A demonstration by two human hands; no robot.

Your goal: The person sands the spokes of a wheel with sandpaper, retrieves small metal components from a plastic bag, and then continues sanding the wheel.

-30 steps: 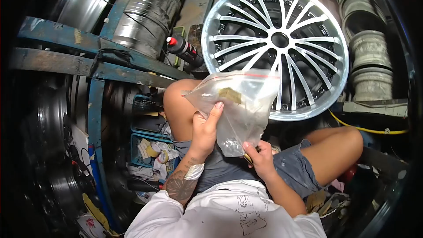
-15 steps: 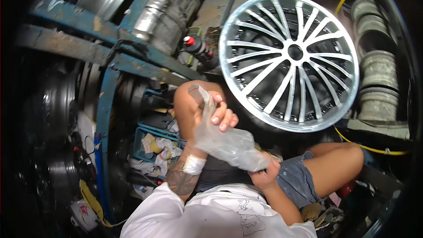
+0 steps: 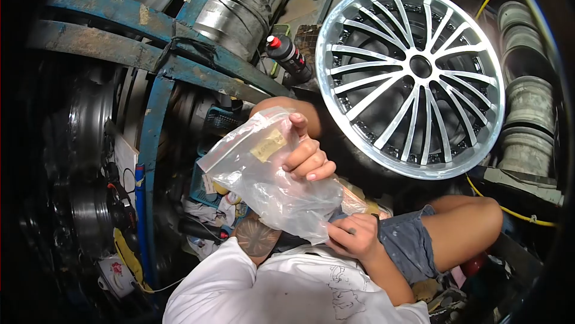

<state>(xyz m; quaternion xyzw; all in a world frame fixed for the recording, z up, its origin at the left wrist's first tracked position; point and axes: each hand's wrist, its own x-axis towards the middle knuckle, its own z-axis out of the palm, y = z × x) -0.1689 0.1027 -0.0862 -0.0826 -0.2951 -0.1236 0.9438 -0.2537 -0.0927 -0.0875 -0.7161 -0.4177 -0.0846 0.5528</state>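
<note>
A clear plastic zip bag (image 3: 263, 189) with a small yellowish label (image 3: 269, 146) spreads across my lap area, crumpled toward its lower end. The fingers of my left hand (image 3: 308, 155) curl round the bag's right side near the top, while the bag covers my left wrist. At the lower right end, my right hand (image 3: 356, 235) pinches the plastic between thumb and fingers. Beyond both hands lies a large silver multi-spoke wheel rim (image 3: 421, 67) with black between its spokes. An orange-toned packet (image 3: 354, 197) shows partly behind the bag.
A blue metal frame (image 3: 120, 12) runs along the left, with more rims behind it. Near it stands a dark bottle with a red cap (image 3: 286, 54). Worn metal cylinders (image 3: 527, 123) line the right, beside a yellow hose (image 3: 521, 218). Blue baskets (image 3: 200, 183) hold clutter.
The bag has turned and opened out flatter, so its zip edge and label now show. My right hand has changed its grip at the lower end. The whole view has shifted slightly.
</note>
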